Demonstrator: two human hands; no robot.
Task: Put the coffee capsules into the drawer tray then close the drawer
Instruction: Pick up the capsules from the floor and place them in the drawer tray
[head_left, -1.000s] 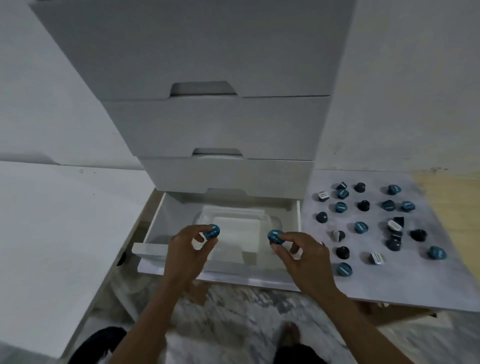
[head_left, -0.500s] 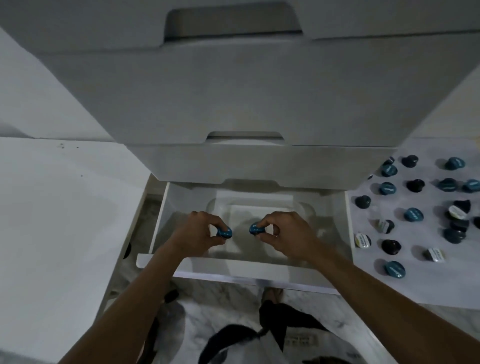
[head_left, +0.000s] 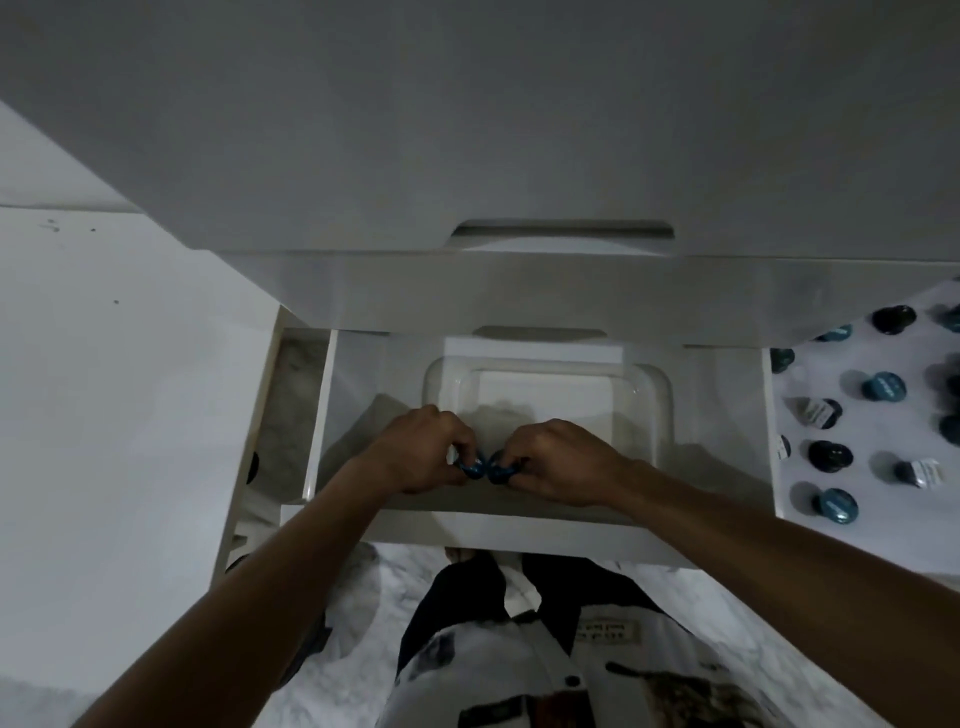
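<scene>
**2 capsules held at the tray's near edge, not yet let go**

The left hand has its fingers curled down around a blue capsule, pinching it from above. The right hand does the same with a darker blue capsule. The 2 capsules sit side by side between the hands, touching or nearly so. Both hands hang inside the open drawer, at the near edge of the clear tray, which stretches away beyond the knuckles. Whether the capsules are over the tray floor or over its near rim cannot be told, because the fingers cover that spot.

Out past the right hand, well apart on the white surface, lie the loose capsules, about 10 in view, so the job looks to be barely begun.

Risks, as a judgement:
- If the fingers let go while the capsules are over the rim, 1 could tip outward and land in the drawer beside the tray.
- The 2 capsules are so close that releasing both at once could knock them together and send 1 rolling.
- The shut drawer front above overhangs the far part of the tray, so knuckles lifted carelessly could strike it.
- The tray is clear and dimly lit, so its edges are easy to misjudge.
</scene>
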